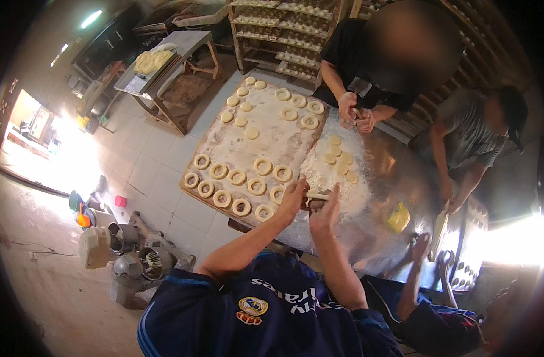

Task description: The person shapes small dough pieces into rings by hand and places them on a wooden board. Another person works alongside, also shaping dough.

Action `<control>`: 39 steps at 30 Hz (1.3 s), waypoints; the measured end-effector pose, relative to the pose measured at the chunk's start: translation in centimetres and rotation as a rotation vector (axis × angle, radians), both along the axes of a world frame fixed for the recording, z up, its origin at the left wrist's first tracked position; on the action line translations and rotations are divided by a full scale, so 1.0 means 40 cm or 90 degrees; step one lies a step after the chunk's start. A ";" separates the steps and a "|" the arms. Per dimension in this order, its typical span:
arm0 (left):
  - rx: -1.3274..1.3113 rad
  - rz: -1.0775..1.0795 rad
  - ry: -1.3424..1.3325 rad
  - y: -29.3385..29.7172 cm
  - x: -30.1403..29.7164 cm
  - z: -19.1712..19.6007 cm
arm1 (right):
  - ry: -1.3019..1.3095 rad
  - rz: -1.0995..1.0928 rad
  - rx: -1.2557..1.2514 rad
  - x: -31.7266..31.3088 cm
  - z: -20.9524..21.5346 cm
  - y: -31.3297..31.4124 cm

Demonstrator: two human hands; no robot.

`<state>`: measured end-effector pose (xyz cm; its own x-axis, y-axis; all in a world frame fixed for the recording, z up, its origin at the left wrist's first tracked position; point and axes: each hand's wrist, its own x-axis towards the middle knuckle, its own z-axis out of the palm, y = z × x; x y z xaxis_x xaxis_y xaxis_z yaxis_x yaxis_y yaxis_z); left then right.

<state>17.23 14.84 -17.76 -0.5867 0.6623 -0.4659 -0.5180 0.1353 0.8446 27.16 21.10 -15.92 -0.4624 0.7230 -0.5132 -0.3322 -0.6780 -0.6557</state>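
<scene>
Between my left hand (294,197) and my right hand (324,213) is a pale piece of dough (316,196), gripped by the fingers of both. Its full shape is partly covered by my fingers. Left of my hands, dough rings (256,187) lie in rows along the near side of a floured wooden board (248,143). Just beyond my right hand, several flat dough discs (341,159) rest on a heap of flour (325,178) on the metal tabletop (382,178).
Across the table a person (358,113) works with both hands together. At the right, other people handle a long pale dough piece (440,232). A yellow lump (399,218) lies on the metal. Racks of dough (284,30) stand behind; machines (135,259) sit on the left floor.
</scene>
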 end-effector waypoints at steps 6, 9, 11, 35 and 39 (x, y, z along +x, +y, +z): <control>-0.027 -0.098 0.321 -0.099 -0.147 0.007 | -0.178 0.045 0.106 -0.158 -0.042 -0.098; 0.129 -0.044 0.169 -0.165 -0.226 -0.040 | -0.177 0.214 0.277 -0.228 -0.118 -0.076; 0.122 -0.032 0.461 -0.202 -0.303 -0.043 | -0.279 0.210 0.591 -0.293 -0.184 -0.098; -0.125 -0.059 0.810 -0.198 -0.613 -0.063 | -0.961 0.148 0.976 -0.031 -0.137 -0.009; 0.058 -0.094 0.629 -0.144 -0.434 0.014 | -0.739 0.209 0.790 -0.001 -0.171 -0.044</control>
<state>-0.13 9.07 -17.22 -0.5925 0.7684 0.2418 0.4378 0.0552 0.8974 27.10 19.35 -22.76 -0.4817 0.8720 0.0871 0.6902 0.4387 -0.5754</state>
